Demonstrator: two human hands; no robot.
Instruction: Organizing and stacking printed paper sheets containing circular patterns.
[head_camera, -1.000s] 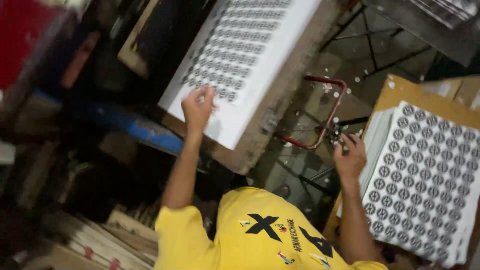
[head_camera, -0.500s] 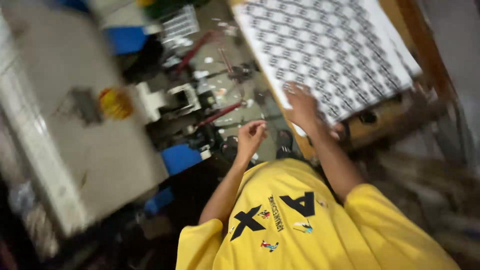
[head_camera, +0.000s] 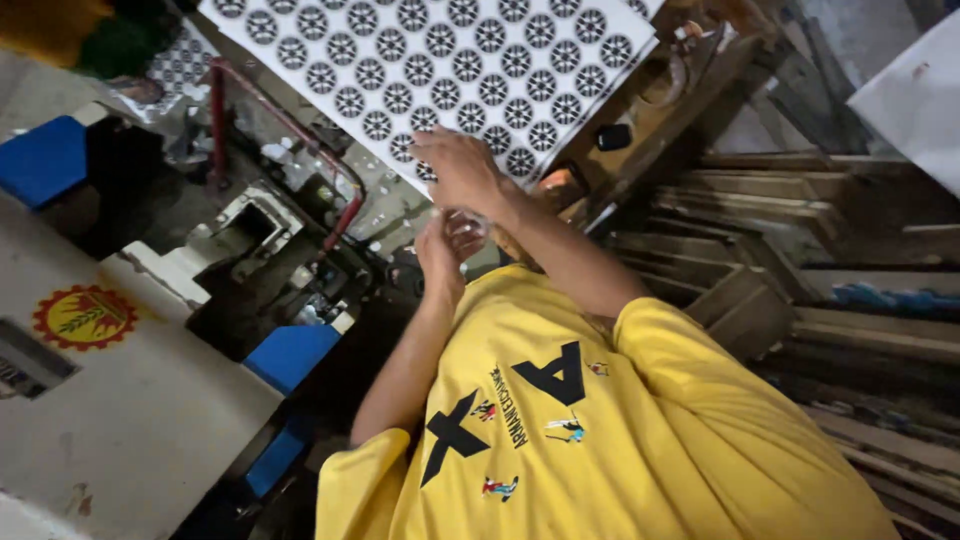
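A white sheet (head_camera: 440, 60) patterned with black round motifs, a yellow shirt (head_camera: 620, 440), blue pads (head_camera: 290, 352).

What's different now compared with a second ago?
A second ago the hands were spread wide, each at a different patterned sheet. Now they have come together. The right hand lies on the edge of the patterned sheet, with the left hand just below it. Whether either one grips anything is unclear. The view swung round too. The red metal bar stays put.

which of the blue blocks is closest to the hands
The blue block just left of the yellow sleeve, below the machine's dark opening. The other blue block sits far off at the left edge.
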